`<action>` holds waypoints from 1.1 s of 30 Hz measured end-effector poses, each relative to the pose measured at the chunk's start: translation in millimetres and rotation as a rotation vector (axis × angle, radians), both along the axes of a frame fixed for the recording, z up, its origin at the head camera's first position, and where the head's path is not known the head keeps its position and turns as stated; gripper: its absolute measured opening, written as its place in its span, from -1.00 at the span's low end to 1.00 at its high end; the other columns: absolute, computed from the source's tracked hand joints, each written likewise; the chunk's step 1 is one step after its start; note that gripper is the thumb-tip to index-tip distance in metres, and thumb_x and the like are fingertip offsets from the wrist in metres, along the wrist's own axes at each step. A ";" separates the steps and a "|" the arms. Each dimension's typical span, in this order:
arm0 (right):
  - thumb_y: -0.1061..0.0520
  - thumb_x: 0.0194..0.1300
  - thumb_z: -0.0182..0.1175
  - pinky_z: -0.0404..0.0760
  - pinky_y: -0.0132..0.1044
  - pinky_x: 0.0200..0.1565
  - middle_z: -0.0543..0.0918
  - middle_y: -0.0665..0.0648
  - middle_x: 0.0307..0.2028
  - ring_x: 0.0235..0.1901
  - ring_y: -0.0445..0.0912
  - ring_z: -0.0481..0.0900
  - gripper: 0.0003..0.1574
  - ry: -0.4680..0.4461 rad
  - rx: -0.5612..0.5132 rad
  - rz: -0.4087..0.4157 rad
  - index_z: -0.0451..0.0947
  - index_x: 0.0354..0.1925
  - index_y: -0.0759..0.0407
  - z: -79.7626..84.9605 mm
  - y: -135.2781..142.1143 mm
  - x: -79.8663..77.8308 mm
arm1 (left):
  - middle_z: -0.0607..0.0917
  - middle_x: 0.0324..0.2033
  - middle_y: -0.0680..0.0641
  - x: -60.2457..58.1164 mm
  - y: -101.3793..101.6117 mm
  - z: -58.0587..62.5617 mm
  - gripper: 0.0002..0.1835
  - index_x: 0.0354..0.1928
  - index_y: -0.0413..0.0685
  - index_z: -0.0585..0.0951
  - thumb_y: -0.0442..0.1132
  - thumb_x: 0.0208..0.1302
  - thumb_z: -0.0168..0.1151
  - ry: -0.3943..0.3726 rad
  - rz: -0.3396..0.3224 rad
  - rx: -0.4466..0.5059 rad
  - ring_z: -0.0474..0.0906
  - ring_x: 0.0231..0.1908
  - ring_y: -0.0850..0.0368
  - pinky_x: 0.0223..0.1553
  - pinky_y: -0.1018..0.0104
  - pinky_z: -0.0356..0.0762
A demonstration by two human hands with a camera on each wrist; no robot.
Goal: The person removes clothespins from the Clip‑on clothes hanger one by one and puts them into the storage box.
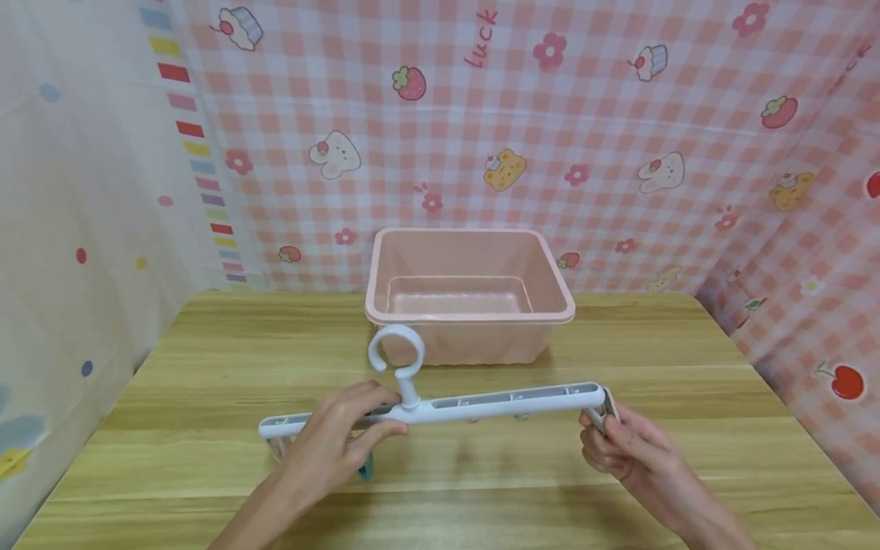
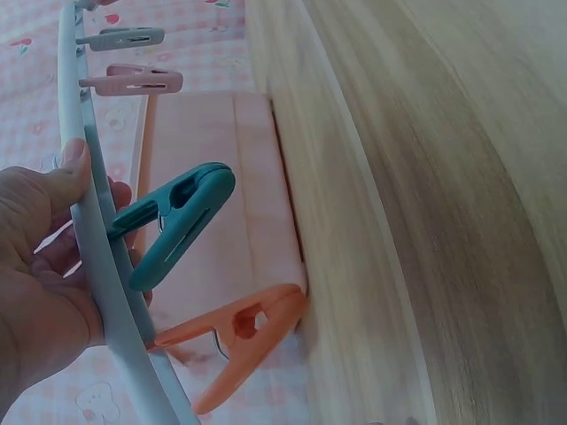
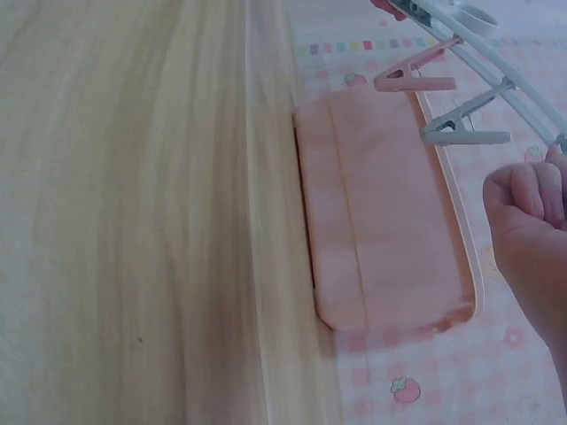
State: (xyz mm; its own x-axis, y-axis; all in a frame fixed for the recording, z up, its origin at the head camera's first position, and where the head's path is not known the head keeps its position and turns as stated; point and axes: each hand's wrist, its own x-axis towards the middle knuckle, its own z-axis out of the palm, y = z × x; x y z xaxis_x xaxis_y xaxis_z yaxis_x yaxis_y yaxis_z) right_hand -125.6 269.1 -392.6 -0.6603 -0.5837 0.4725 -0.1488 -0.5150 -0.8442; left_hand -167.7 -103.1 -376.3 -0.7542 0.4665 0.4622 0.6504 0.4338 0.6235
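- Head view, edges and room: the wooden tabletop [image 1: 660, 347] shows bare grain on both sides of the pink plastic bin [image 1: 467, 345], out to the left and right edges; the bin stands at the middle of the back edge.
- Head view, the hanger: the pale clip hanger [image 1: 481, 411] is held above the tabletop, in front of the bin, its long axis running left to right, roughly along the back edge (the right end sits a little higher in the picture). Its hook [image 1: 397, 330] points up, gap toward the lower left.
- Head view, grips: the left hand [image 1: 337, 434] grasps the bar beside the hook's base; the right hand [image 1: 632, 443] pinches the end clip [image 1: 611, 407]. A teal clip [image 1: 367, 467] shows below the left hand.
- Head view, around: a gingham cloth [image 1: 447, 122] hangs behind the back edge; the hook overlaps the bin's front left part.
- Left wrist view: thumb and fingers lie on opposite sides of the bar; an orange clip [image 2: 252, 354], the teal one, a pink clip [image 2: 137, 84] and a grey clip [image 2: 124, 38] hang toward the tabletop, with the bin beyond.
- Right wrist view: the right hand's fingers are curled at the bar's end (the picture's edge cuts off the pinch).
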 end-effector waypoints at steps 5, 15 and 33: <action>0.45 0.56 -0.51 0.09 -0.21 -0.33 0.13 0.08 -0.40 -0.41 -0.04 0.06 -0.54 0.106 0.092 -0.353 0.30 0.11 0.29 -1.5 -16.8 8.0 | 0.77 -0.25 0.09 1.8 2.1 0.0 -0.82 -0.14 -0.05 0.71 -0.28 0.20 0.42 -0.014 -0.002 0.024 0.64 -0.28 0.37 -0.24 0.46 0.69; 0.57 0.41 -0.09 0.48 -0.60 -0.25 0.51 -0.14 -0.29 -0.29 -0.40 0.45 -0.70 0.269 0.380 -1.055 0.37 -0.01 0.33 -8.8 -36.7 14.2 | 0.76 -0.27 0.09 6.1 2.3 1.6 -0.80 -0.13 -0.06 0.73 -0.21 0.21 0.41 -0.029 0.041 -0.023 0.55 -0.34 0.44 -0.32 0.49 0.63; 0.00 0.56 -0.01 0.29 -0.55 -0.61 0.54 0.11 -0.54 -0.57 -0.38 0.29 -0.49 0.831 0.719 -1.460 0.45 -0.22 0.50 -19.5 -28.4 -3.2 | 0.73 -0.32 0.10 7.5 2.8 0.8 -0.81 -0.12 -0.06 0.73 -0.22 0.25 0.38 -0.082 0.038 -0.064 0.46 -0.42 0.45 -0.41 0.51 0.55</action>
State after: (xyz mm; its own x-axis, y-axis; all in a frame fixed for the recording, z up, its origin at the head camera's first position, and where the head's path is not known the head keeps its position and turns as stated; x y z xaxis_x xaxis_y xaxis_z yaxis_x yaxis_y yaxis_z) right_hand -128.8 240.8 -412.1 -0.5211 -0.0360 0.8527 -0.5429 0.7850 -0.2986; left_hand -160.2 -100.4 -375.5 -0.8060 0.4633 0.3685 0.5807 0.4979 0.6441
